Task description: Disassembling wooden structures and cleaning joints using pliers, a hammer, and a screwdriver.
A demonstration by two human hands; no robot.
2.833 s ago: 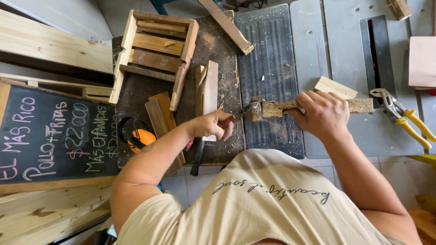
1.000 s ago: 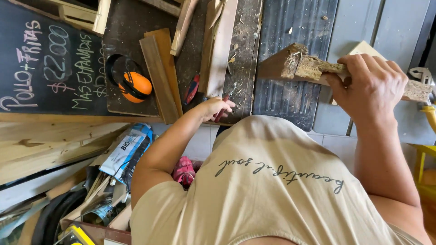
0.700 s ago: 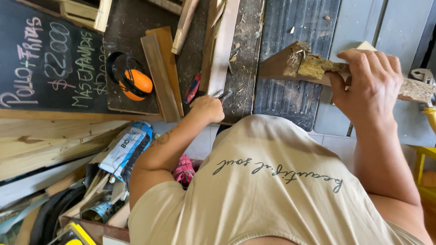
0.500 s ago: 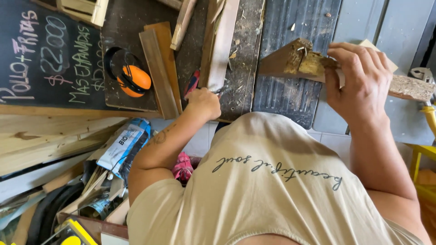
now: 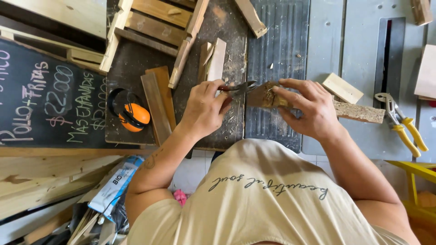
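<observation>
Two hands meet above the workbench [image 5: 227, 127]: the left hand [image 5: 205, 109] grips pliers [image 5: 240, 87] whose tips touch a rough wood piece [image 5: 359, 112]. The right hand [image 5: 305, 108] pinches that wood near its end. Orange earmuffs [image 5: 131, 115] lie near the left forearm.

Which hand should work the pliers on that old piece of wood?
Probably the left hand: it already grips the dark pliers, whose tips touch the end of the rough wood piece. The right hand is wrapped around that wood, holding it steady.
</observation>
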